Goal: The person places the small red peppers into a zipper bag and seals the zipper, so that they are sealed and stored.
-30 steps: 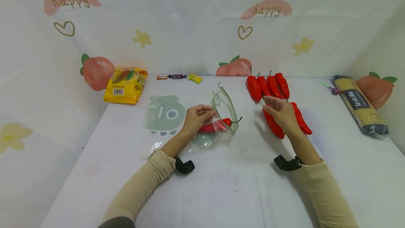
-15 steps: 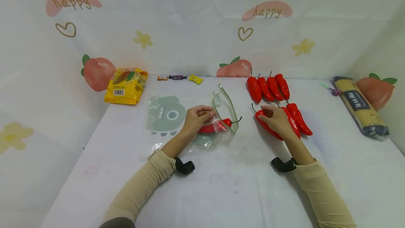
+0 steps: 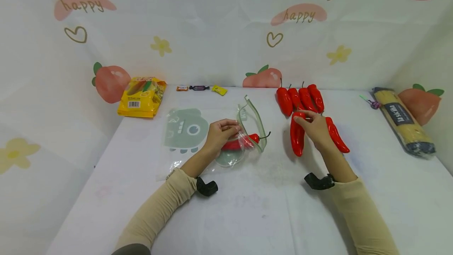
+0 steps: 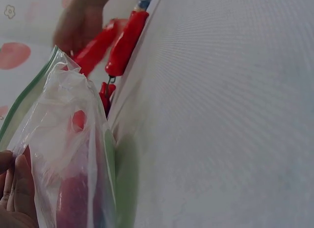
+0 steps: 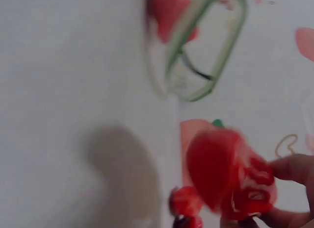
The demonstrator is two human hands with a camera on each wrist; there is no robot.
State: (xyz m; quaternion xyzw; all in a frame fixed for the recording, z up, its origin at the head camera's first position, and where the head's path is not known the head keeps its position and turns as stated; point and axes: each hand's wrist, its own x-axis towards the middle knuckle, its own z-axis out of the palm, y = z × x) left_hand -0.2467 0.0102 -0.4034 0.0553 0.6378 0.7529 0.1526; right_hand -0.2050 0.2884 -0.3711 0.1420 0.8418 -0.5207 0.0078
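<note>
While your left hand pinches the clear zip bag, one red pepper inside, stem toward the gaping mouth, your right hand grips a second pepper to its right; four peppers lie behind, a loose pepper beside that hand.

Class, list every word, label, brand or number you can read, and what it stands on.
"happy", twice, on the patterned backdrop.
"la sicilia", on the spaghetti pack.
Too small to read: print on the yellow mango-picture bag, candy wrappers and zip bag.
</note>
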